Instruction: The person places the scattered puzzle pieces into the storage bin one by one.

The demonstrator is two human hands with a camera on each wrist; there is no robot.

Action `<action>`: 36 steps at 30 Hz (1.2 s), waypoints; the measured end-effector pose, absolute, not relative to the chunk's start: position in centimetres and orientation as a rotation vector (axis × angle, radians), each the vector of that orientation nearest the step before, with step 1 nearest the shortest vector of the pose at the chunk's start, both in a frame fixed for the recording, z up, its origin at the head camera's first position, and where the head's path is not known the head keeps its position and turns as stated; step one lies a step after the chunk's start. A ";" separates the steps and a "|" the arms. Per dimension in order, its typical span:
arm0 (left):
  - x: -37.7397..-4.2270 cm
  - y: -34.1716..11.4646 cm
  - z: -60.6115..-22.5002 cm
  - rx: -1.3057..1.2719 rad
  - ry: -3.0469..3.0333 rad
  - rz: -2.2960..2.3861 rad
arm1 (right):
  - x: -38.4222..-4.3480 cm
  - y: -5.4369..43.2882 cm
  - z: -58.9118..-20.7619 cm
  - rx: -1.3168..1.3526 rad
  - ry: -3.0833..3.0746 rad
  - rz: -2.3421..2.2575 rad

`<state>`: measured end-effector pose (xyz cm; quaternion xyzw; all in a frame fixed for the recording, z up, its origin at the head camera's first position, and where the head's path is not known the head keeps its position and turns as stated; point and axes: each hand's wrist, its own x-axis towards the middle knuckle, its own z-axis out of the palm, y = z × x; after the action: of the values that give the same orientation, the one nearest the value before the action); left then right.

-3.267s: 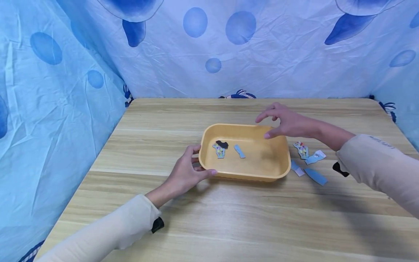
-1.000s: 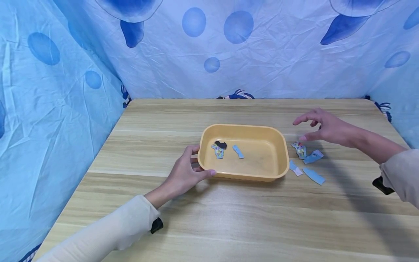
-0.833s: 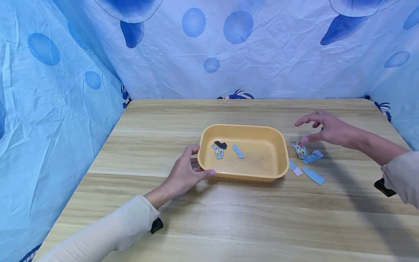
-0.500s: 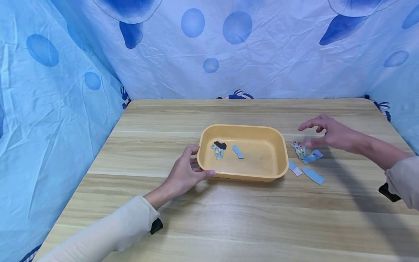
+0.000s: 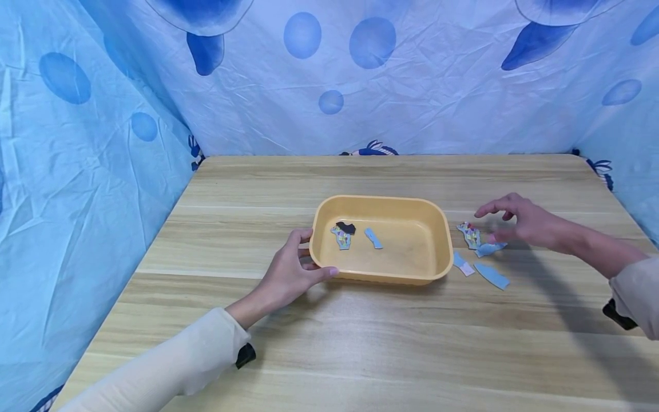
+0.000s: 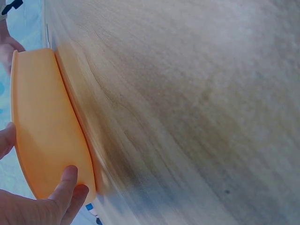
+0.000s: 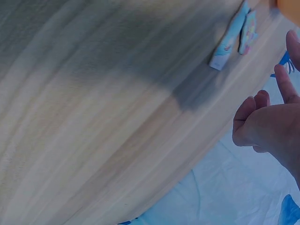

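Observation:
My left hand (image 5: pixel 288 269) grips the near left corner of a yellow plastic tray (image 5: pixel 417 243), thumb on the rim and fingers along the outer side. The left wrist view shows those fingers against the tray wall (image 6: pixel 44 103). Inside lie a colourful flat puzzle piece (image 5: pixel 341 240), a dark one (image 5: pixel 347 228) partly over it, and a slim blue one (image 5: pixel 373 238). My right hand (image 5: pixel 530 223), fingers loosely bent and apart, hovers over pieces right of the tray. A colourful piece (image 5: pixel 469 235) and a blue piece (image 5: pixel 489 249), partly hidden by the thumb, are nearest.
A blue piece with a pale end (image 5: pixel 465 265) and a longer blue piece (image 5: pixel 491 276) lie closer to me, right of the tray. The wooden table (image 5: pixel 360 343) ends at a blue patterned cloth (image 5: pixel 257 103) behind and at both sides.
My right hand has moved from above the tray to the right, then lowered towards the loose pieces. My left hand stays on the tray, and the pieces lie as before.

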<state>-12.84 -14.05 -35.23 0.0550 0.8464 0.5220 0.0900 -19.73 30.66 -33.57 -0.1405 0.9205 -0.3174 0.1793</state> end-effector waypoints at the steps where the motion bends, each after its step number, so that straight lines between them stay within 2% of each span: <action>1: -12.8 -14.1 -35.2 0.162 2.517 1.552 | -19.7 30.7 -33.7 -0.398 2.600 -0.903; 15: -12.8 -14.1 -35.2 0.160 2.519 1.554 | -19.4 31.8 -34.9 -0.377 2.601 -0.923; 22: -12.9 -14.1 -35.3 0.160 2.524 1.552 | -19.3 32.3 -35.7 -0.468 2.664 -0.916; 36: -12.9 -14.0 -35.1 0.174 2.536 1.548 | -19.1 33.0 -37.1 -0.410 2.681 -0.900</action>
<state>-12.86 -14.00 -35.13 0.0581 0.8492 0.5183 0.0829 -19.12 33.00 -37.07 -0.1421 0.9287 -0.3117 0.1417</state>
